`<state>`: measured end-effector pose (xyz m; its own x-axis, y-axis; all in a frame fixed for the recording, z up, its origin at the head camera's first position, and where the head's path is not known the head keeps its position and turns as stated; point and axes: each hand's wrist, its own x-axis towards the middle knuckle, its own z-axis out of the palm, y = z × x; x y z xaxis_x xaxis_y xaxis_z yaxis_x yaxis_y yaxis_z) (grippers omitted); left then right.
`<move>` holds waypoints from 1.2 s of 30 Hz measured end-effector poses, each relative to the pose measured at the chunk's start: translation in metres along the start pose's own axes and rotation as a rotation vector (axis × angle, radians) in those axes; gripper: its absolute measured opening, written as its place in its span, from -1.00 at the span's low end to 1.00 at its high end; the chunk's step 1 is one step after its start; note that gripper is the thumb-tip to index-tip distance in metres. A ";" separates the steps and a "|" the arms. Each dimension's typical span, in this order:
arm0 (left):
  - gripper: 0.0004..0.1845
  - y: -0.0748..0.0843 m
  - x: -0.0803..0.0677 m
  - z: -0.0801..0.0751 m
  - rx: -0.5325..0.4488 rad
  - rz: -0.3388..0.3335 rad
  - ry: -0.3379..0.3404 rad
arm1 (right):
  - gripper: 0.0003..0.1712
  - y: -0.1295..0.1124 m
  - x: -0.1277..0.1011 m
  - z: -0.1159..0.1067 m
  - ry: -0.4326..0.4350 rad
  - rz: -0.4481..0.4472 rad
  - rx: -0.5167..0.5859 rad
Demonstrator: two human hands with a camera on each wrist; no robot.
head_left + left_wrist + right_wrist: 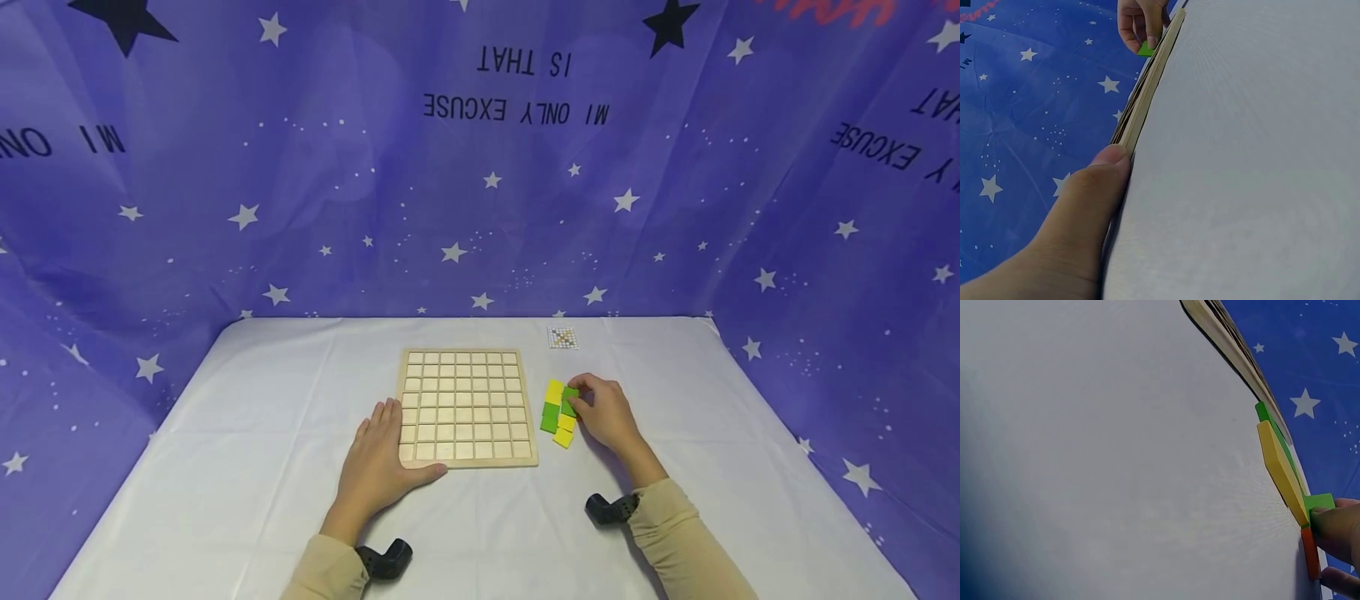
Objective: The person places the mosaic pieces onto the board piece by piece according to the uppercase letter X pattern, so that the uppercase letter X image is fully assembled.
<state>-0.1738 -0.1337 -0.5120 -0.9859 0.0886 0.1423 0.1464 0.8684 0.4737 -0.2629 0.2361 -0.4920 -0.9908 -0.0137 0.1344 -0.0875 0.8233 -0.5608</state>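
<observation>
1. The left hand lies flat on the desk, fingers straight, thumb against the near edge of the grid board; its grip holds nothing.
2. The right hand pinches a green tile just right of the board.
3. Yellow and green tiles lie touching, just left of that grip.

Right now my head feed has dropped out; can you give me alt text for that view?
A person's right hand pinches a green tile from a small cluster of yellow and green tiles on a white table. Their left hand rests flat on the near left corner of an empty wooden grid board. Purple starry cloth hangs behind.
</observation>
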 end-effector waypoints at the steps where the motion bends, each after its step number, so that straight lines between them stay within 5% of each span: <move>1: 0.51 0.000 0.000 0.000 0.001 0.001 0.001 | -0.76 0.000 0.001 0.000 0.000 -0.002 0.003; 8: 0.50 0.001 0.000 -0.001 0.011 0.008 0.007 | -0.79 -0.008 0.008 -0.002 0.020 -0.042 0.067; 14: 0.47 0.001 -0.001 -0.002 0.010 0.012 0.016 | -0.79 -0.038 0.018 0.008 0.001 -0.087 0.160; 26: 0.45 0.001 -0.002 -0.004 0.019 0.014 0.026 | -0.78 -0.118 0.037 0.058 -0.105 -0.134 0.302; 36: 0.44 0.001 -0.002 -0.001 0.023 0.021 0.029 | -0.78 -0.162 0.045 0.103 -0.135 -0.161 0.329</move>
<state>-0.1713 -0.1339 -0.5111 -0.9798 0.0930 0.1769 0.1646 0.8776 0.4502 -0.3035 0.0439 -0.4791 -0.9643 -0.2205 0.1464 -0.2501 0.5785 -0.7764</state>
